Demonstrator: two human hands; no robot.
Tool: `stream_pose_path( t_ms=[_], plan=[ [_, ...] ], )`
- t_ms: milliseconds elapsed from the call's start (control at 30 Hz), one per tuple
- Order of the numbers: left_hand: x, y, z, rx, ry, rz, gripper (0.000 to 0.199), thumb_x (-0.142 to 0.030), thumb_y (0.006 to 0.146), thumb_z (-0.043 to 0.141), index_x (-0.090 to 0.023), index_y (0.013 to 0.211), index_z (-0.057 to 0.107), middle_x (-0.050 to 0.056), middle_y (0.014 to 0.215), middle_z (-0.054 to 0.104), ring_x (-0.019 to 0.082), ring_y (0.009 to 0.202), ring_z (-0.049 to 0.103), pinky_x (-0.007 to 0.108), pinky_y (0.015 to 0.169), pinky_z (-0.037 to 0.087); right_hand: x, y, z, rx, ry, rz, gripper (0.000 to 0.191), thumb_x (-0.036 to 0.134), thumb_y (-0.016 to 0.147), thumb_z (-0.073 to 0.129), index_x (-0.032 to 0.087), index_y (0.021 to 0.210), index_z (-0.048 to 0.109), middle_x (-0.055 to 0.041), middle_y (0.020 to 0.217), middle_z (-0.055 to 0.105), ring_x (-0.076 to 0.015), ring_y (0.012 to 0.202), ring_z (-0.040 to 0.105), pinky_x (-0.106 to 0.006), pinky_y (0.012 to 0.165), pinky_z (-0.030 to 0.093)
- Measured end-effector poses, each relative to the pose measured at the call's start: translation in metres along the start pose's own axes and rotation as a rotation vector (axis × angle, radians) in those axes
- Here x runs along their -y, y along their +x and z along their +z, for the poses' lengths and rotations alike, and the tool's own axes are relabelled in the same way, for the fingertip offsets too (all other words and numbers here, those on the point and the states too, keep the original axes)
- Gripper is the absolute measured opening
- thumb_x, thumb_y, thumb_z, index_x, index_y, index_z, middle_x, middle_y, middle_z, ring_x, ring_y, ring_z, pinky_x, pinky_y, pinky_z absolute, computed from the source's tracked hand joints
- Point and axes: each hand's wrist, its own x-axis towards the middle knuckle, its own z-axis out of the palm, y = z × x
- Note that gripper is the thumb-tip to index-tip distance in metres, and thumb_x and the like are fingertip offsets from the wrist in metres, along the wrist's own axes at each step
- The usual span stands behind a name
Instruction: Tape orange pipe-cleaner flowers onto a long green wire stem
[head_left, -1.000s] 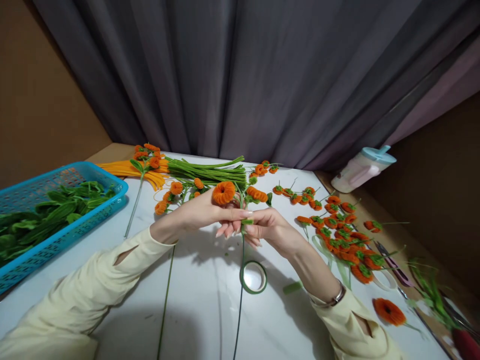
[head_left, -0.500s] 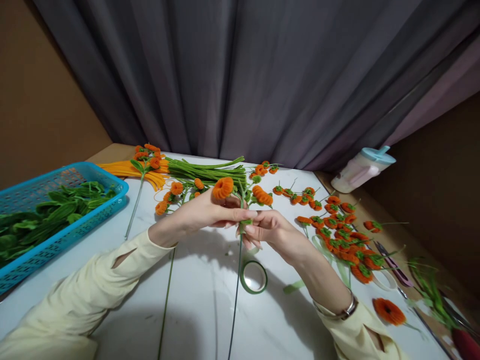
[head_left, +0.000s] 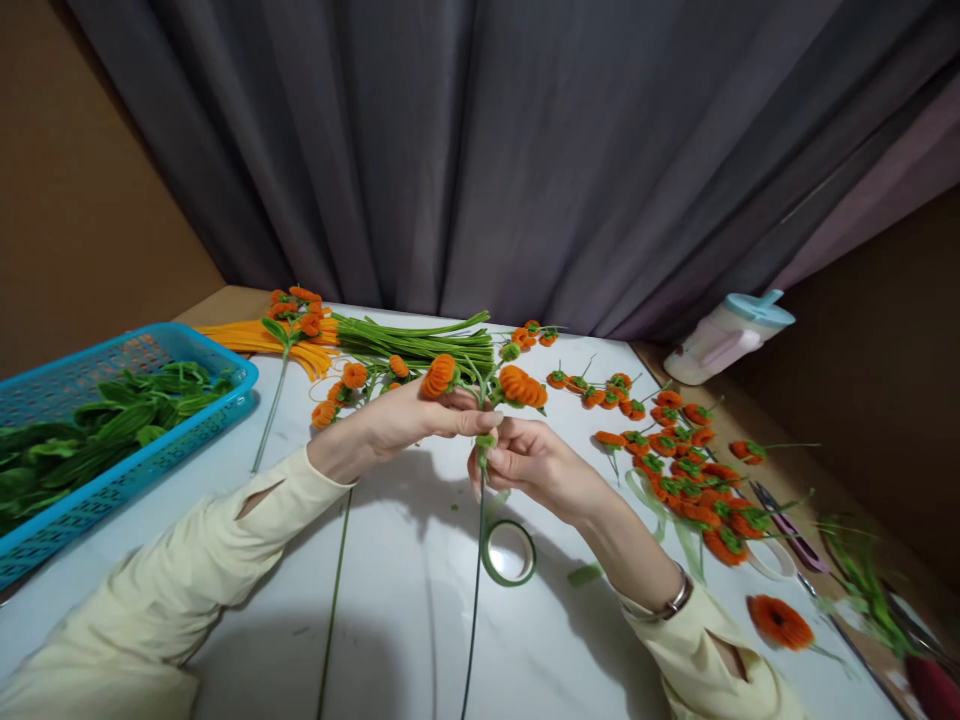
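Near the middle of the view, my left hand (head_left: 420,412) pinches a green stem with orange flowers at its top. One ribbed orange flower (head_left: 440,376) leans left above that hand, and another orange flower (head_left: 523,387) leans right. Just below the thumb, my right hand (head_left: 536,455) has its fingers closed on the same stem around a light green piece (head_left: 486,441). The long dark stem (head_left: 477,590) runs down from the fingers toward the near edge. A roll of green tape (head_left: 510,553) lies beside it on the right.
A blue basket (head_left: 244,385) of green leaves stands left. Green stems (head_left: 420,340) and orange strips (head_left: 247,338) lie at the back. Many orange flowers (head_left: 686,467), pink-handled scissors (head_left: 799,540) and a lidded cup (head_left: 720,342) are right. The white table (head_left: 390,620) spans below.
The flowers in my hands have turned and shifted slightly. The stem's lower end has moved a little right. Both hands remain closed on the stem, with my right wrist slightly further left.
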Motion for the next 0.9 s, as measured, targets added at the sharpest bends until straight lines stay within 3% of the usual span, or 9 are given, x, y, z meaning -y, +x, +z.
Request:
stream_pose_path(
  t_ms=[100,267,467,633,800,900],
  plan=[
    [0.001,0.001,0.000,-0.003,-0.018,0.008,0.031,-0.034,0.068,0.072,-0.013,0.053,0.053,-0.006,0.052,0.041,0.008,0.055,0.040,0.023,0.054,0.031,-0.003,0.000,-0.003,-0.043,-0.037,0.006,0.030,0.040,0.073,0.072,0.014,0.070,0.056,-0.0007,0.060,0.062,-0.0060,0.044,0.038,-0.023,0.046,0.024],
    [0.000,0.001,0.003,0.095,-0.066,0.018,0.033,-0.037,0.072,0.069,-0.013,0.054,0.056,-0.002,0.053,0.052,0.010,0.056,0.050,0.023,0.056,0.038,-0.001,0.000,-0.007,-0.037,-0.117,-0.017,0.031,0.042,0.075,0.069,0.011,0.081,0.065,-0.0056,0.066,0.068,-0.0071,0.046,0.032,-0.025,0.046,0.022],
    [-0.004,-0.001,0.007,0.159,-0.118,0.018,0.035,-0.045,0.073,0.068,-0.013,0.062,0.061,0.001,0.055,0.059,0.014,0.062,0.057,0.025,0.059,0.042,0.001,-0.001,-0.008,-0.016,-0.132,-0.036,0.034,0.045,0.074,0.069,0.012,0.067,0.066,-0.0062,0.063,0.068,-0.0089,0.047,0.039,-0.026,0.048,0.025],
    [-0.008,-0.001,0.009,0.113,-0.111,0.019,0.034,-0.044,0.070,0.070,-0.013,0.059,0.061,-0.001,0.054,0.057,0.011,0.056,0.052,0.025,0.058,0.039,0.003,-0.001,-0.007,0.033,-0.061,-0.053,0.027,0.040,0.069,0.074,0.014,0.069,0.067,-0.0066,0.067,0.070,-0.0171,0.062,0.061,-0.032,0.062,0.044],
    [-0.006,0.000,0.012,0.076,-0.081,0.033,0.034,-0.042,0.068,0.071,-0.014,0.055,0.057,-0.003,0.056,0.053,0.010,0.057,0.048,0.024,0.057,0.036,0.003,0.001,-0.004,0.018,-0.032,-0.025,0.025,0.037,0.067,0.077,0.014,0.067,0.067,-0.0033,0.061,0.068,-0.0159,0.056,0.062,-0.030,0.061,0.046],
    [-0.005,0.000,0.014,0.007,-0.041,0.027,0.033,-0.039,0.072,0.068,-0.015,0.054,0.054,-0.005,0.053,0.048,0.009,0.055,0.043,0.023,0.055,0.033,0.004,0.002,-0.001,-0.070,-0.037,-0.022,0.028,0.036,0.062,0.080,0.015,0.060,0.062,-0.0015,0.058,0.065,-0.0151,0.053,0.060,-0.029,0.057,0.043]
  ],
)
